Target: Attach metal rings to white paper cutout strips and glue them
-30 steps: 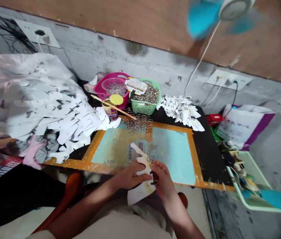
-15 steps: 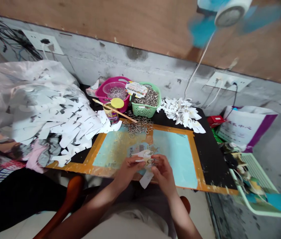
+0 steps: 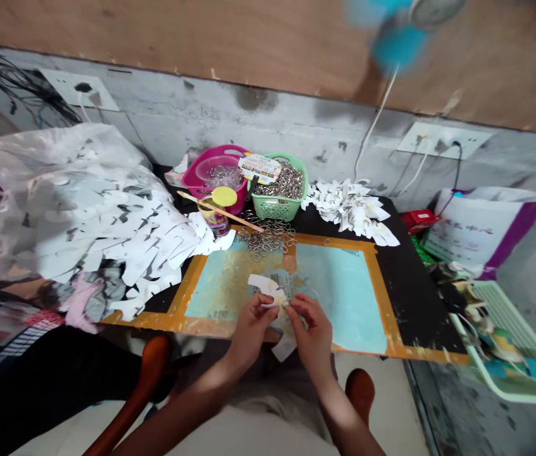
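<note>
Head view, lower centre: the left hand [image 3: 251, 334] and right hand [image 3: 312, 332] nearly meet, both pinching a white paper cutout [image 3: 266, 287]. Its long axis runs sideways, lying nearer the left hand, above a blue board [image 3: 343, 297].

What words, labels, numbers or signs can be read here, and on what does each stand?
White plastic bag with purple band: dark characters, too blurred to quote.
Multicoloured card tag on the green plastic basket: too small to read.
Printed paper on the pale blue board: too small to read.
</note>
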The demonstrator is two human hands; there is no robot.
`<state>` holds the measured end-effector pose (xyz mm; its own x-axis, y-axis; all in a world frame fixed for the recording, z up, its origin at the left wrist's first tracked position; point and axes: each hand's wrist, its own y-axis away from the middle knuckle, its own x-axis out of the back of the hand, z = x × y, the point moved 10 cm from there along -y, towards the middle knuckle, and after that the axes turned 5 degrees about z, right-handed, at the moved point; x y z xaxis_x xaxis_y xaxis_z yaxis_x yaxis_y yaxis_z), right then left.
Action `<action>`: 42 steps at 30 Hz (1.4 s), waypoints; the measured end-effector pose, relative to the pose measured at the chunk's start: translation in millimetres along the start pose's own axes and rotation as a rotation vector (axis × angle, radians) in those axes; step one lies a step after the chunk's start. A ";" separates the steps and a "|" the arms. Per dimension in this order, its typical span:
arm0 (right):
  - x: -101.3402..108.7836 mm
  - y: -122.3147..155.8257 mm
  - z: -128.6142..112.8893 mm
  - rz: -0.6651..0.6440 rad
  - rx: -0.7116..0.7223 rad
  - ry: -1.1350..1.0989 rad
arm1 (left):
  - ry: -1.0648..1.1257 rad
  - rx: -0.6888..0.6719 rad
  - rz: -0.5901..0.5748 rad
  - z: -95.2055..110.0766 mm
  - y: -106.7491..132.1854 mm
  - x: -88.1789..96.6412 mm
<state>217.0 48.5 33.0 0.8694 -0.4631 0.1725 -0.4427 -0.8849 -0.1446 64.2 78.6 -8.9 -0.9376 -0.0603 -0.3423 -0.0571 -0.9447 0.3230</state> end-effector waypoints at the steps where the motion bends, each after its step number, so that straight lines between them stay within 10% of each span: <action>1: 0.9 1.1 -0.3 0.014 0.006 0.031 | 0.001 0.001 0.012 -2.8 1.5 0.7; 7: 3.2 0.6 -7.5 -0.111 -0.016 0.037 | -0.015 0.022 -0.003 -12.6 16.8 -4.7; 12: 6.1 -10.1 -46.4 -0.332 0.238 0.210 | -0.033 -0.058 -0.197 -15.7 38.2 -14.6; 17: -22.9 -8.1 -25.9 -0.601 0.414 0.518 | -0.586 -0.101 -0.428 -25.3 63.4 -21.7; 24: -33.0 -3.7 8.3 -0.540 0.580 0.718 | -1.069 -0.801 -0.377 34.1 34.4 -52.8; 30: -28.2 5.4 21.3 -0.562 0.526 0.615 | -1.258 -0.743 -0.516 4.9 -18.9 -55.0; 42: 1.7 2.4 12.9 -0.520 0.441 0.417 | -1.342 -1.050 -0.570 6.8 11.6 -55.6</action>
<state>220.2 46.2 20.4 0.7480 -0.0536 0.6616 0.2005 -0.9319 -0.3022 113.4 73.2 19.9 -0.5219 0.0839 0.8489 -0.7215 -0.5743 -0.3869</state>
